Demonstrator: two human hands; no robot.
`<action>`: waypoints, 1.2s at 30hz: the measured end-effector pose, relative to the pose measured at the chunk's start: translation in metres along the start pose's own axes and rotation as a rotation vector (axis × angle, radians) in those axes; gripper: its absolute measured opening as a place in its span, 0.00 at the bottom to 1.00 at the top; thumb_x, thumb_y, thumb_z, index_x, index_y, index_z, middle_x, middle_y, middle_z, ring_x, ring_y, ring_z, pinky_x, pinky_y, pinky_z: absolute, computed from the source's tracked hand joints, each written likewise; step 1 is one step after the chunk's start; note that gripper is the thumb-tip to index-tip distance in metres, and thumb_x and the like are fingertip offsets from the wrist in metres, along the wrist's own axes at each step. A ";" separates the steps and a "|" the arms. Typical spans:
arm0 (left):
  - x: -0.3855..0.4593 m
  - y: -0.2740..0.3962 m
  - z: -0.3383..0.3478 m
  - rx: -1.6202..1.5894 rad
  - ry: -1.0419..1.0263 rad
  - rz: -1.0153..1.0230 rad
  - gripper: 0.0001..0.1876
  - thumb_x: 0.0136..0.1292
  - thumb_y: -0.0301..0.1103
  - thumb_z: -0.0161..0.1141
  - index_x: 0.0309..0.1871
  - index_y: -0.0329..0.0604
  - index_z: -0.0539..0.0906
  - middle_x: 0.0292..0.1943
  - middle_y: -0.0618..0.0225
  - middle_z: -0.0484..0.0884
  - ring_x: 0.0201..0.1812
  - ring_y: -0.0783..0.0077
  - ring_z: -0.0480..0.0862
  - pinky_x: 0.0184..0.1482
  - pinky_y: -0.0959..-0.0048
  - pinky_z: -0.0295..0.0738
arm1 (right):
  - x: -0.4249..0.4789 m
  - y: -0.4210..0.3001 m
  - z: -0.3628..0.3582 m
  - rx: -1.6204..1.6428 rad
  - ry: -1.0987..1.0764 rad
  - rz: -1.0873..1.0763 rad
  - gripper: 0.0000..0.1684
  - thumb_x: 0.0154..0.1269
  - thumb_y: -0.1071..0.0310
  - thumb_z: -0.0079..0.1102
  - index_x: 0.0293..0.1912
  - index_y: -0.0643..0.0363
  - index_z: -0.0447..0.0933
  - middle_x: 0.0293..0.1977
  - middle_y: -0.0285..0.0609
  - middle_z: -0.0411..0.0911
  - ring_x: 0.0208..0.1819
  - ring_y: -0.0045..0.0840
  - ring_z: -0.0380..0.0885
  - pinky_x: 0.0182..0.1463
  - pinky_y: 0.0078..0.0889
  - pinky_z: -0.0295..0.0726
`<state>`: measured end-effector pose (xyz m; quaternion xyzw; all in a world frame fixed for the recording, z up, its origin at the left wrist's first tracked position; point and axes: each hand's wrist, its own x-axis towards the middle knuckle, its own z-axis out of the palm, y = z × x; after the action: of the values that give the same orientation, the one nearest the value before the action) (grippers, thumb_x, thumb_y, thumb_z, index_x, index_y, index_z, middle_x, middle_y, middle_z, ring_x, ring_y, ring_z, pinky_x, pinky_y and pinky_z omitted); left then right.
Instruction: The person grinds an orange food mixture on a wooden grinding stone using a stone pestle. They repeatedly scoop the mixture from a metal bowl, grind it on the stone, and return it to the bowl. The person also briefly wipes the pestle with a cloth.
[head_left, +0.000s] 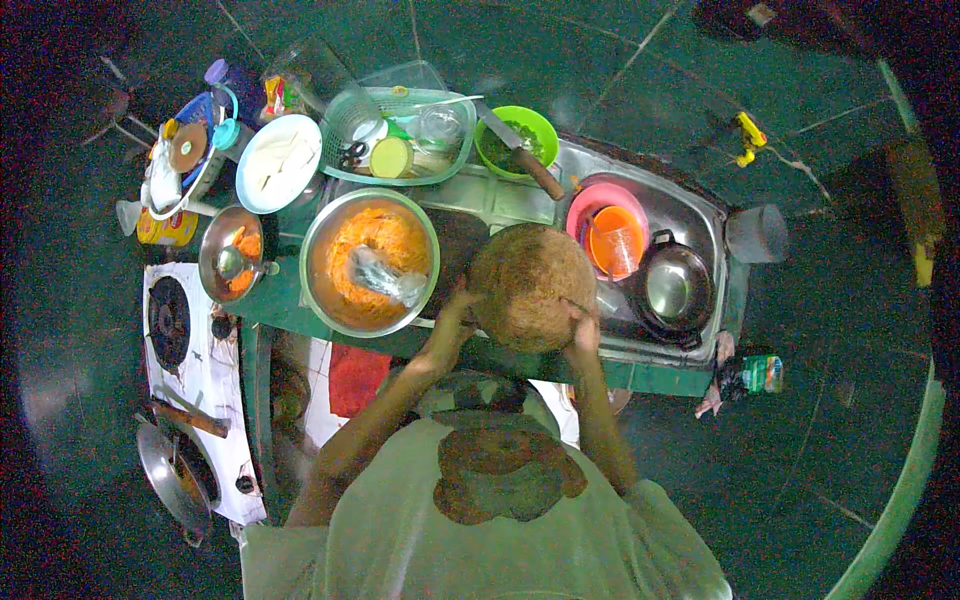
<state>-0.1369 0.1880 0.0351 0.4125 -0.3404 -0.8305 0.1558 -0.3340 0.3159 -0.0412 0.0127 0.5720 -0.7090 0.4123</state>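
Note:
Both my hands are at a large round brown thing (534, 289) with a rough, grainy surface; whether it is a mortar dish or something else cannot be told. My left hand (459, 306) grips its lower left rim. On its right edge is my right hand (583, 330), with the fingers partly hidden. A dark surface (454, 244) shows behind it on the counter. To the left, a wide metal bowl (309, 262) holds an orange shredded mixture (386, 221) with a crumpled clear plastic bag (382, 277) on top. A brown-handled knife (517, 146) lies across a lime green bowl (553, 135).
The steel sink (716, 277) at right holds a pink basin (589, 199), an orange container (615, 240) and a dark pan (675, 289). A pale green basket (337, 142), white bowl (281, 161) and small metal bowl (214, 274) stand left. A gas stove (214, 375) is lower left.

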 end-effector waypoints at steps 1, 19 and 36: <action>-0.001 0.001 0.000 0.023 0.006 0.010 0.51 0.58 0.55 0.58 0.78 0.45 0.45 0.75 0.60 0.53 0.74 0.57 0.53 0.72 0.46 0.44 | 0.005 0.011 -0.007 0.006 0.002 -0.010 0.32 0.55 0.76 0.62 0.60 0.60 0.68 0.50 0.44 0.77 0.48 0.35 0.79 0.51 0.40 0.80; -0.056 -0.010 -0.089 0.573 -0.283 -0.078 0.33 0.68 0.49 0.58 0.69 0.36 0.67 0.64 0.53 0.74 0.62 0.61 0.76 0.65 0.65 0.69 | 0.005 0.054 0.005 -0.219 0.416 -0.436 0.22 0.58 0.69 0.72 0.48 0.65 0.73 0.47 0.45 0.80 0.45 0.29 0.77 0.51 0.32 0.76; -0.125 0.132 -0.255 0.816 -0.113 0.099 0.26 0.72 0.55 0.49 0.40 0.38 0.86 0.33 0.64 0.88 0.38 0.72 0.86 0.45 0.73 0.77 | -0.106 -0.005 0.230 -0.864 0.136 -0.861 0.21 0.63 0.62 0.65 0.51 0.64 0.73 0.48 0.48 0.75 0.52 0.35 0.73 0.62 0.36 0.70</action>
<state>0.1380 0.0489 0.0899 0.3773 -0.6691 -0.6403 0.0002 -0.1627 0.1870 0.0938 -0.3428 0.7863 -0.5136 0.0193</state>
